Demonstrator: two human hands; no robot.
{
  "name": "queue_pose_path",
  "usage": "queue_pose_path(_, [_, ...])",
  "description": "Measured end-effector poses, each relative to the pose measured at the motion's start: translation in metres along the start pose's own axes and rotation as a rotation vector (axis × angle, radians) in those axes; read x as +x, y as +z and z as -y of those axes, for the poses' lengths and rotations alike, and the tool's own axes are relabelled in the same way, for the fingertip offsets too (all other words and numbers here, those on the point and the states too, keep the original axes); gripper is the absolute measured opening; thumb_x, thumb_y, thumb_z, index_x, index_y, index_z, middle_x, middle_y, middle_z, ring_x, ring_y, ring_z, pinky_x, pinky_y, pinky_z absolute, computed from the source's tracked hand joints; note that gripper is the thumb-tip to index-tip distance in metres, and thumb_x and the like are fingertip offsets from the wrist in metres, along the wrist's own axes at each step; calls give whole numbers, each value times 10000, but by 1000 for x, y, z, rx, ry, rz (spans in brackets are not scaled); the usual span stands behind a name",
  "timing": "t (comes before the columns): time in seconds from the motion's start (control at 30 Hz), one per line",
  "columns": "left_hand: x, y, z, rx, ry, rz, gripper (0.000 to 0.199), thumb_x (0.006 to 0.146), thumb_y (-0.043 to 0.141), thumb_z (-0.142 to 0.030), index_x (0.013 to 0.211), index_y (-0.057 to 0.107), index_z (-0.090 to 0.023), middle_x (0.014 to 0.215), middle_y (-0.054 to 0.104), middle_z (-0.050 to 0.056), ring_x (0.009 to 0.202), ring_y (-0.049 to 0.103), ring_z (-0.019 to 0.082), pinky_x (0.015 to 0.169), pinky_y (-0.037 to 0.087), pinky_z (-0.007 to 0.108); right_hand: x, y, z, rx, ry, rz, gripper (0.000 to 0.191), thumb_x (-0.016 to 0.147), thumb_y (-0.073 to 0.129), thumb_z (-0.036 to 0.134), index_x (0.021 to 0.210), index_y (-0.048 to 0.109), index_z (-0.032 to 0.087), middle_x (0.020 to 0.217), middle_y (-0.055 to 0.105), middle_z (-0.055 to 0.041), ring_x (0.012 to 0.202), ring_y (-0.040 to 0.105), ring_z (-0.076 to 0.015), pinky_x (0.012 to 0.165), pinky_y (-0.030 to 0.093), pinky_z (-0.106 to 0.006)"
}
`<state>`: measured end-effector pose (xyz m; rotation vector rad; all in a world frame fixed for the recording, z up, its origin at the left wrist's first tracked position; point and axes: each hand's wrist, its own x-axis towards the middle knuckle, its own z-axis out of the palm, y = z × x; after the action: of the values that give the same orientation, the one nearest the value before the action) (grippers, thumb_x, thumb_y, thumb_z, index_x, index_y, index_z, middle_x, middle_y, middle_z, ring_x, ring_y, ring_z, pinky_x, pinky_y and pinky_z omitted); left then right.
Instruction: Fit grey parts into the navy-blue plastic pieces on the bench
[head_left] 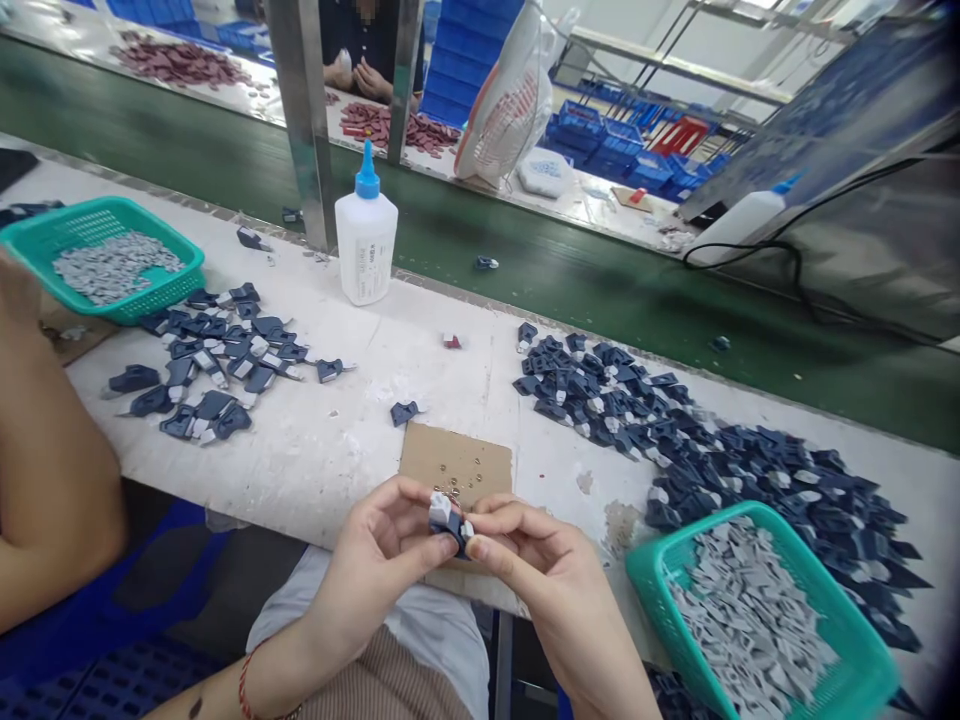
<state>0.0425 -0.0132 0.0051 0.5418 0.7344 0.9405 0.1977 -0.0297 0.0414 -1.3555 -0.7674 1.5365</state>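
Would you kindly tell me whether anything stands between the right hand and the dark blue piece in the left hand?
Nothing visible blocks the way: the right hand pinches a white bit at the right side of the dark blue piece; whether the two are joined, I cannot tell.

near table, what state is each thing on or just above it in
left hand: pinching the dark piece
right hand: closed at the same piece
cardboard: flat, metal bits on it
bottle: upright, blue nozzle on
left basket: part full of pale pieces
right basket: part full of pale pieces
left dark pile: loosely spread
right dark pile: heaped
red piece: lying alone
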Motion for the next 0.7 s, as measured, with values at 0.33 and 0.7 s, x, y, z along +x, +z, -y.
queue_pose_path(0.33, [-1, 1, 2, -5, 61, 35, 165, 708, 813, -97, 803, 729, -203, 883, 765, 4, 861, 716, 121, 791, 569, 179, 0, -5, 3, 89, 105, 94, 173, 616, 880, 191, 663, 713, 206, 808, 661, 19, 781, 652, -79, 717, 525, -141])
queue_pose_path(0.7, [10, 4, -2, -15, -29, 89, 320, 712, 837, -206, 1004, 707, -213, 1034, 764, 74, 1004, 712, 212, 784, 593, 246, 1, 10, -14, 327, 47, -89, 236, 585, 899, 277, 654, 679, 226, 833, 704, 11, 733, 632, -118, 607, 521, -200])
